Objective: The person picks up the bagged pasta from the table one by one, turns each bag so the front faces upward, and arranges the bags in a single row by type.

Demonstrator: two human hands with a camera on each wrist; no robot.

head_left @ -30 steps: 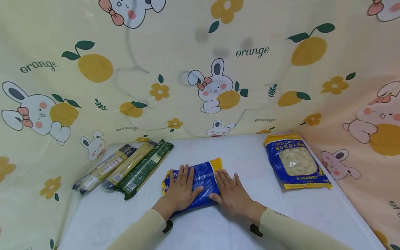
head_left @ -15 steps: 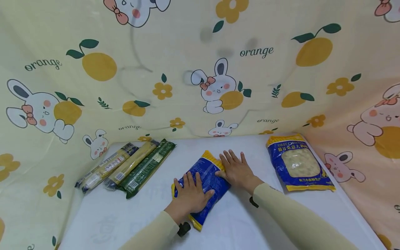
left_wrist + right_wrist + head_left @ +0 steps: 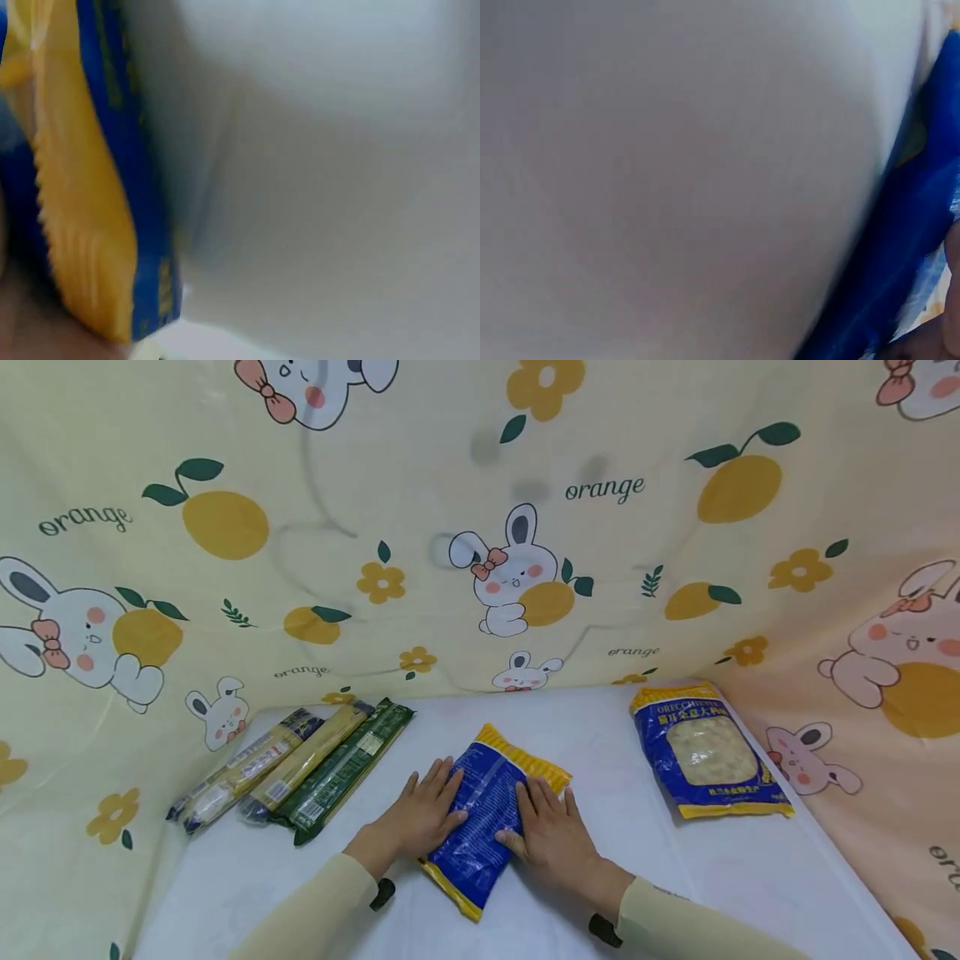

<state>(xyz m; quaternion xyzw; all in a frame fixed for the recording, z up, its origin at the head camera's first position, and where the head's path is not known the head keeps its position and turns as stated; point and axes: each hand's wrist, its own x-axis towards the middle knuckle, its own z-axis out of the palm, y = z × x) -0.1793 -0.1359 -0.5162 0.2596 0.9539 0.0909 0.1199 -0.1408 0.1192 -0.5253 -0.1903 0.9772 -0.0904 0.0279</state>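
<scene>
Left hand [image 3: 420,817] flat, fingers straight and slightly spread, pressing the left edge of the blue pasta bag [image 3: 487,814]. Right hand [image 3: 549,831] likewise flat on its right edge. Bag lying on the white table [image 3: 675,877], between spaghetti packs [image 3: 300,772] and orecchiette bag [image 3: 705,752].

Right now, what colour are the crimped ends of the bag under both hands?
Yellow, on a blue plastic bag; the head view shows it best.

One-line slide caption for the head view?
Both hands, left hand and right hand, rest flat on a blue-and-yellow bag on the white table.
</scene>
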